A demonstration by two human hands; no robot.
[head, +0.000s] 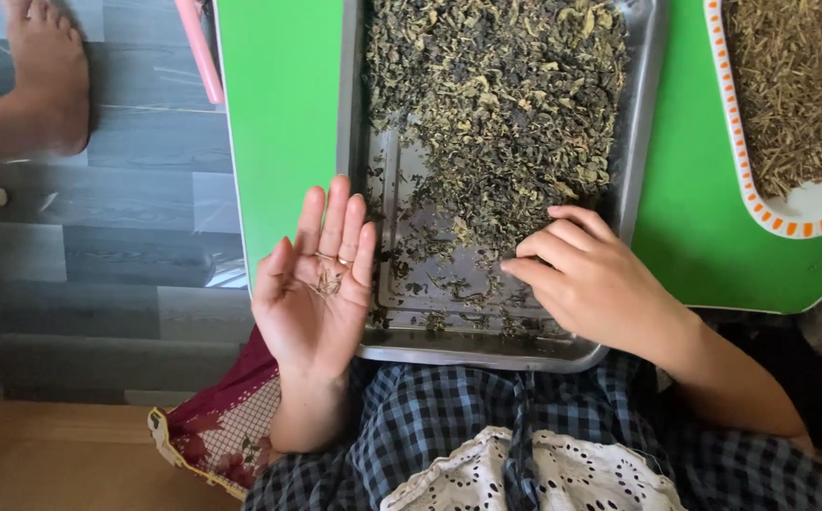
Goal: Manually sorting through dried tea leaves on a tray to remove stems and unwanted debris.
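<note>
A metal tray [630, 142] rests on a green table [283, 114] and holds a heap of dried green-brown leaves [501, 104]. My left hand [316, 284] lies palm up at the tray's near left corner, fingers spread, with a few thin stems [326, 282] on the palm. There are rings on two of its fingers. My right hand [586, 279] is over the tray's near right part, fingertips pinched together among scattered leaves.
A white dish with an orange-marked rim [789, 222] holds sorted dry stems at the far right. Another person's bare foot [47, 76] stands on the grey plank floor at the left. A pink stick [200, 52] leans by the table edge.
</note>
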